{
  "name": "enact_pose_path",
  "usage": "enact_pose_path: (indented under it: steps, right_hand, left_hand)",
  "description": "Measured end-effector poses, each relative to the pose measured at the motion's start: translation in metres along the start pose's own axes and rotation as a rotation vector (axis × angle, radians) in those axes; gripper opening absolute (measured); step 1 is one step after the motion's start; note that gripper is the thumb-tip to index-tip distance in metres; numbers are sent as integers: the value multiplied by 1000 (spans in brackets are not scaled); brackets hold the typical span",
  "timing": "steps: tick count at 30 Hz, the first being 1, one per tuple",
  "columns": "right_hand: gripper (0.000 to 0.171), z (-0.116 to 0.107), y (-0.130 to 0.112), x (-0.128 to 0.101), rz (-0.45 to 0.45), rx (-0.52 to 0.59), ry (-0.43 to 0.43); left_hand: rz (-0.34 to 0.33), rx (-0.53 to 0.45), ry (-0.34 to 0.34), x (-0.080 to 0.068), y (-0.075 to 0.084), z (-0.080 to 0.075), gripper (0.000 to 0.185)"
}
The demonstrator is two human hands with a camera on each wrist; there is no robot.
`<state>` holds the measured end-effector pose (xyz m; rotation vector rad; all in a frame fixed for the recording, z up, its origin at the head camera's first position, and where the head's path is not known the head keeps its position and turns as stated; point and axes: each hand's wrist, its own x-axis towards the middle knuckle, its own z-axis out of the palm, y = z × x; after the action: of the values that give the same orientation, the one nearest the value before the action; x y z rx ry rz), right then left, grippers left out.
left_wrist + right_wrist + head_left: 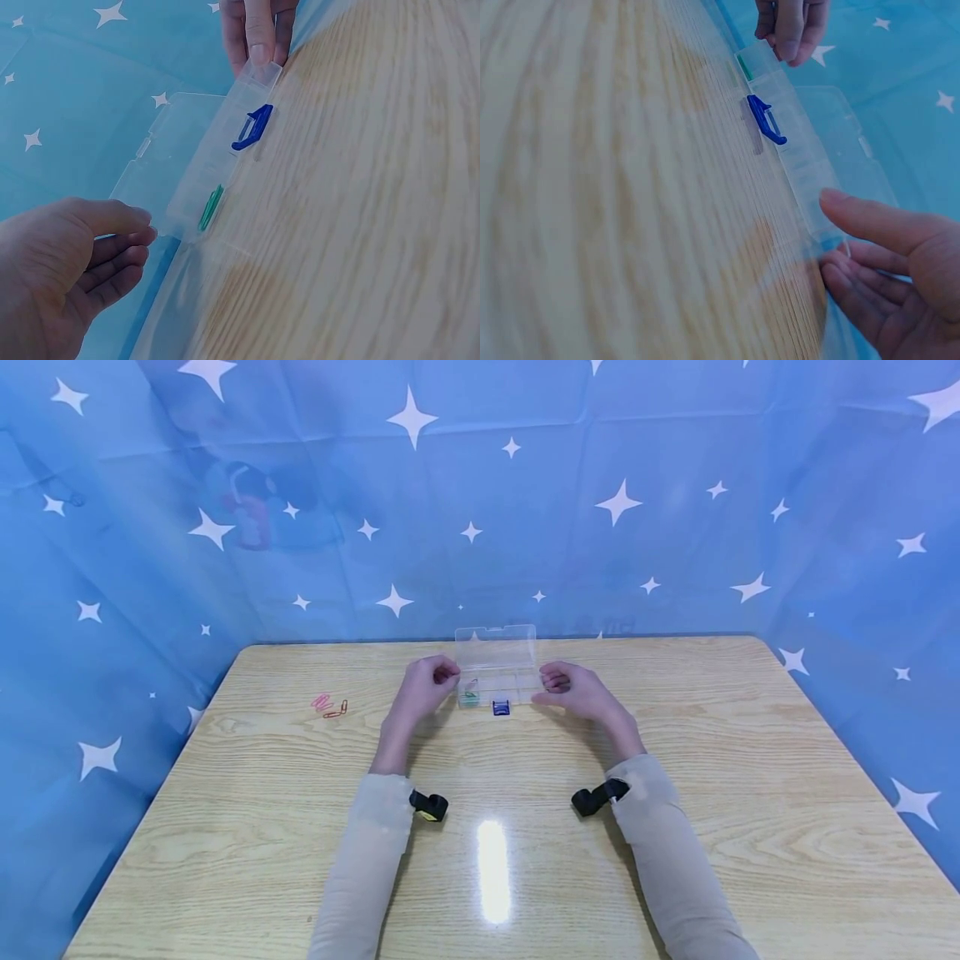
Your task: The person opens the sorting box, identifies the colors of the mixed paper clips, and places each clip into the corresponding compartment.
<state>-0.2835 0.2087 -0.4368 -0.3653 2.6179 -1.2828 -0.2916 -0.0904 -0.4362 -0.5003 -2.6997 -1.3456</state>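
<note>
A clear plastic compartment box (487, 687) lies toward the table's back edge, its transparent lid (496, 647) raised behind it. My left hand (430, 683) is at the box's left end, thumb and index fingertips together at the lid's lower corner. At the opposite end, my right hand (576, 687) holds the box, with the thumb (847, 206) over its front corner and the other fingers curled behind. Green paper clips (470, 693) sit in the leftmost compartment. A blue plastic latch-like clip (253, 127) stands out at the middle of the front wall.
Pink paper clips (322, 702) and red paper clips (337, 711) lie on the wooden table (300, 827), left of my left hand. A blue curtain with white stars (525, 560) hangs behind the table's back edge. Light glares on the tabletop between my forearms.
</note>
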Motion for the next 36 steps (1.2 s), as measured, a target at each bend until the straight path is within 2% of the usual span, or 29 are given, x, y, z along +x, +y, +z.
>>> enact_pose_path:
  steps: [9, 17, 36]
  right_hand:
    - [62, -1, 1, -1, -5, 1, -6]
    - [61, -1, 1, -1, -7, 5, -3]
    - [62, 0, 0, -2, 3, 2, 0]
  left_hand:
    - [9, 11, 7, -4, -4, -9, 12]
    - [5, 21, 16, -9, -1, -19, 17]
    - [27, 44, 82, -23, -8, -42, 14]
